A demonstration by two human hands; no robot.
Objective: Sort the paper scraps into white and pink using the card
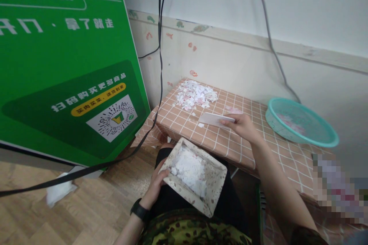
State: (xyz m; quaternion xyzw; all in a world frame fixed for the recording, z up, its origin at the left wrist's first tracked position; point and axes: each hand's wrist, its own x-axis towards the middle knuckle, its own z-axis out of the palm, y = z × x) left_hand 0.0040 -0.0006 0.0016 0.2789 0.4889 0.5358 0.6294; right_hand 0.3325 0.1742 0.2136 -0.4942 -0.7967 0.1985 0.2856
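My left hand (159, 178) grips the left rim of a speckled, off-white open box (217, 176), which is tilted over my lap. Inside the box lie many small white paper scraps (189, 170). My right hand (241, 125) pinches a flat, thin white card-like piece (214, 119) by its right end, low over the checked tablecloth (198, 134). Beyond the card, a heap of torn paper scraps (195, 95) sits at the table's far left corner. A few loose scraps lie beside the card, and some pinkish ones (234, 110) lie behind my right hand.
A turquoise plastic basket (301, 138) with pinkish scraps inside stands on the right of the table. At left rises a green cabinet (66, 65), with a black cable (159, 84) hanging in front. White crumpled material (60, 189) lies on the wooden floor.
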